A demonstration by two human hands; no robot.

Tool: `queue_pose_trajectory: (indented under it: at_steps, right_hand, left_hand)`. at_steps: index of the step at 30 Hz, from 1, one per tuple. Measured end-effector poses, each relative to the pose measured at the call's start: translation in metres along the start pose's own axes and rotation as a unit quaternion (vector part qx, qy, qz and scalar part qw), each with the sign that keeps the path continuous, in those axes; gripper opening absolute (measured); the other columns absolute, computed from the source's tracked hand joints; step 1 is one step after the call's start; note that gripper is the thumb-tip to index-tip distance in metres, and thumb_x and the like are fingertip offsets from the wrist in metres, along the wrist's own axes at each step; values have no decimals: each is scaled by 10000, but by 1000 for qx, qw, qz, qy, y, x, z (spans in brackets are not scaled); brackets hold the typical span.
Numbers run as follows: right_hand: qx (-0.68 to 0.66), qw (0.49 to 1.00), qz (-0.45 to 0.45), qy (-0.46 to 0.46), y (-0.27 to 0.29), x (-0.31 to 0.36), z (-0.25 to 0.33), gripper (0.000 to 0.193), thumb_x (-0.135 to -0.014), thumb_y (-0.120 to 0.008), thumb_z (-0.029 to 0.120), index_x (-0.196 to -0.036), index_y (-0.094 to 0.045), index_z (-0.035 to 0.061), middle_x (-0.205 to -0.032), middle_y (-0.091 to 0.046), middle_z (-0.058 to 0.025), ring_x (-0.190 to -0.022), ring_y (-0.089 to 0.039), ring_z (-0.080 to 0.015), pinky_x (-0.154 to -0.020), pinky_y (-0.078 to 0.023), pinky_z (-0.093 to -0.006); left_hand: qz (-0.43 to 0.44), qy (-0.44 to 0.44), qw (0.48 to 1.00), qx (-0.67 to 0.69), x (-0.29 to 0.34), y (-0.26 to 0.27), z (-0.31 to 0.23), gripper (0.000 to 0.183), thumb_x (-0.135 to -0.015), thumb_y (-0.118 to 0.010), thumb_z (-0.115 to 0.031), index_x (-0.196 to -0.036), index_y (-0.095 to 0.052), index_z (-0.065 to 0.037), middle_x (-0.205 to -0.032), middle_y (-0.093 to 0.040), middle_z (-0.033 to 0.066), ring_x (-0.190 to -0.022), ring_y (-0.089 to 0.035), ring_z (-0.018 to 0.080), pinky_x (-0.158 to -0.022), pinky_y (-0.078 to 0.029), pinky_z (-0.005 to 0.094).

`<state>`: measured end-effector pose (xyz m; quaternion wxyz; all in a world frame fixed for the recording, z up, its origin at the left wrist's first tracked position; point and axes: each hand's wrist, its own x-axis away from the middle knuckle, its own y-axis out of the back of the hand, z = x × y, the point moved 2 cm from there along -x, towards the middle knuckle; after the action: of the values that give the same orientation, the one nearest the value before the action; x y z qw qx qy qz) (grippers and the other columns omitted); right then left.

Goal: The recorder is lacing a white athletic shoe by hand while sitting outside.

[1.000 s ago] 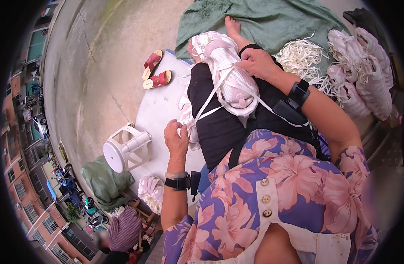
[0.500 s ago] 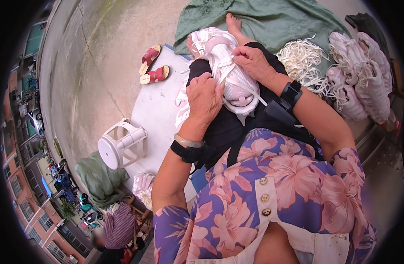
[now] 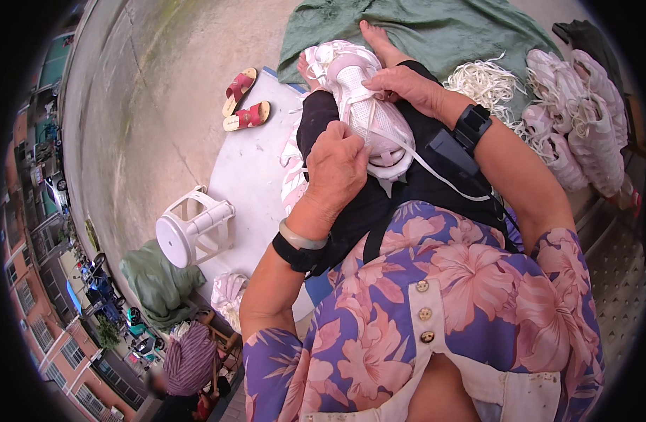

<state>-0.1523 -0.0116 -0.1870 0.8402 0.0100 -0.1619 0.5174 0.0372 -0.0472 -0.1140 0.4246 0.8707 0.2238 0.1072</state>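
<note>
A white and pale pink sneaker [image 3: 371, 116] lies on my lap, on my black trousers. My left hand [image 3: 335, 165] pinches a white lace [image 3: 435, 171] at the near end of the shoe. My right hand [image 3: 405, 86] rests on the shoe's far side and holds it steady. The lace trails across my lap toward my right forearm. Both wrists carry black bands. My bare foot [image 3: 376, 36] reaches onto a green cloth [image 3: 435, 35].
A bundle of white laces [image 3: 486, 83] and a heap of similar sneakers [image 3: 578, 123] lie to my right. Left of me are a white board [image 3: 249, 176], red sandals [image 3: 243, 104], a tipped white stool [image 3: 191, 228], and another person [image 3: 189, 362] below.
My left hand rose from the white board beside my leg up to the sneaker and took hold of the lace. My right hand stayed on the shoe.
</note>
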Motion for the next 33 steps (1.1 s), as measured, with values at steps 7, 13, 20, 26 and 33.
queue_pose_trajectory:
  at_steps: [7,13,20,26,33]
  right_hand:
    - [11,988,102,-112,-4,9,-2,116,-796,-607,210,-824,-597,98,-774,-531,49,-693,-462,-51,-652,-380,-197]
    - [313,949,-17,33,-2,36,-8,198,-781,-591,160,-911,-560,14,-810,-553,-34,-733,-511,-122,-690,-432,-255]
    - [423,880,20,214,-1,156,3,473,-734,-612,136,-1150,-415,27,-874,-568,-165,-853,-558,-371,-733,-455,-405]
    - [155,975,117,-107,19,192,59,379,-833,-552,78,-1195,-454,25,-665,-576,-44,-485,-499,-63,-453,-411,-211]
    - [-56,954,244,165,38,232,191,208,-850,-558,99,-1005,-594,-35,-644,-633,-81,-487,-567,-93,-474,-462,-190]
  left_hand:
    - [215,-89,966,114,24,7,-9,173,-756,-618,-65,-677,-480,4,-681,-448,114,-643,-478,274,-579,-393,343]
    - [190,12,975,113,35,15,-12,204,-811,-606,-114,-698,-477,-2,-571,-432,120,-505,-401,271,-493,-359,333]
    - [155,1,972,176,48,61,-51,277,-833,-567,-75,-1098,-505,-27,-516,-434,39,-472,-407,121,-484,-350,257]
    - [195,-46,931,306,48,120,-97,243,-812,-551,-30,-1043,-578,38,-536,-510,46,-514,-516,116,-494,-390,237]
    - [194,-289,848,400,78,184,-135,145,-737,-618,-21,-862,-655,43,-680,-628,144,-516,-590,202,-469,-439,302]
